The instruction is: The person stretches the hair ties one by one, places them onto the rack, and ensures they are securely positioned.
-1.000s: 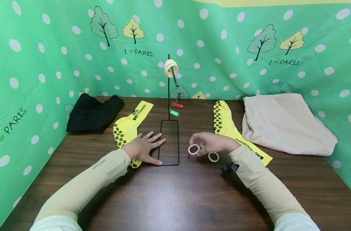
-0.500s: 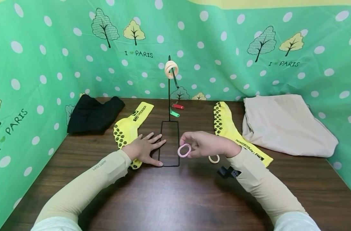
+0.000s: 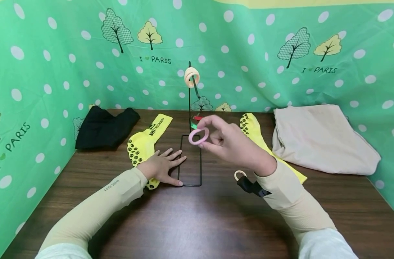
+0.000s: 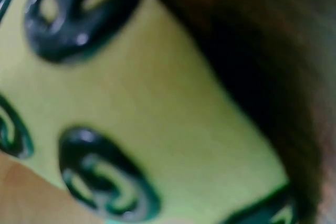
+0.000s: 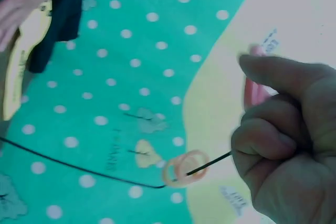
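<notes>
1. Black wire stand (image 3: pixel 190 144): rectangular base flat on the table (image 3: pixel 197 219) at centre frame, upright rod rising toward top centre. Two cream hair rings (image 3: pixel 191 76) hang on its hook near the top; in the right wrist view they sit lower centre (image 5: pixel 184 169), threaded on the wire.
2. Right hand (image 3: pixel 232 144): raised off the table, centre frame, palm roughly toward the camera, forearm running in from lower right. Thumb and fingertips pinch a pink hair ring (image 3: pixel 198 136), other fingers curled.
3. Pink hair ring: in the air over the far end of the stand base, below the hook and just right of the rod. Opening faces the camera, plane tilted slightly; a ring, so no long axis. The right wrist view shows only a pink sliver (image 5: pixel 254 90) behind the thumb.
4. Left hand (image 3: pixel 162 167): flat, fingers spread and straight, pressing the left rail of the stand base; wrist over a yellow grip sock (image 3: pixel 145 144). Left wrist view is only a blurred close-up of that sock (image 4: pixel 157 114).
5. One more cream hair ring (image 3: pixel 239 175) lies on the table under the right wrist.
</notes>
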